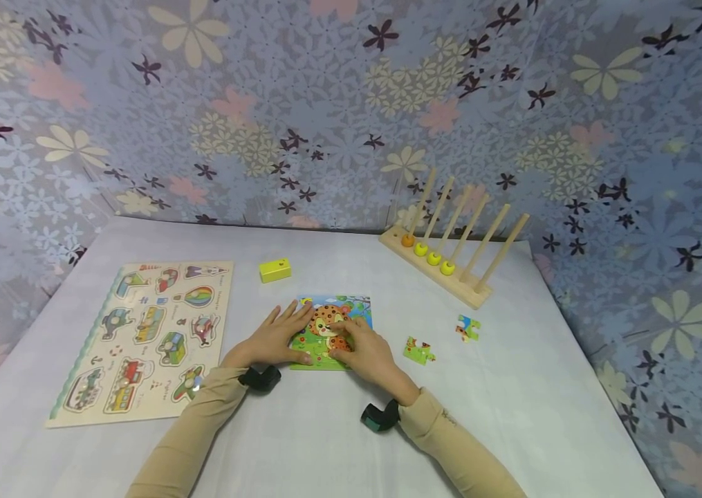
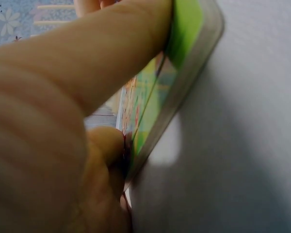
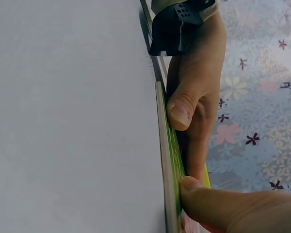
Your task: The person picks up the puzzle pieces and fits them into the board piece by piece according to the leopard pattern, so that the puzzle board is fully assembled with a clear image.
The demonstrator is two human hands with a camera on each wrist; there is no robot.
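Observation:
A leopard jigsaw puzzle (image 1: 326,361) lies in its thin tray on the table, its right part hidden under a hand. My left hand (image 1: 277,336) rests along the puzzle's left side, fingers spread toward the top corner, thumb (image 2: 121,34) laid across the near left of its face. My right hand (image 1: 368,351) bends over the right half, thumb and forefinger pinching at a spotted puzzle piece (image 1: 338,342). In the right wrist view the right thumb (image 3: 199,194) touches the green face, opposite the left thumb (image 3: 180,114).
Two loose puzzle pieces, a green one (image 1: 418,351) and a blue-and-orange one (image 1: 467,328), lie right of the puzzle. Behind stands a wooden peg rack (image 1: 438,268) with several beads. A yellow block (image 1: 274,270) sits at the back; a large picture board (image 1: 164,332) lies left.

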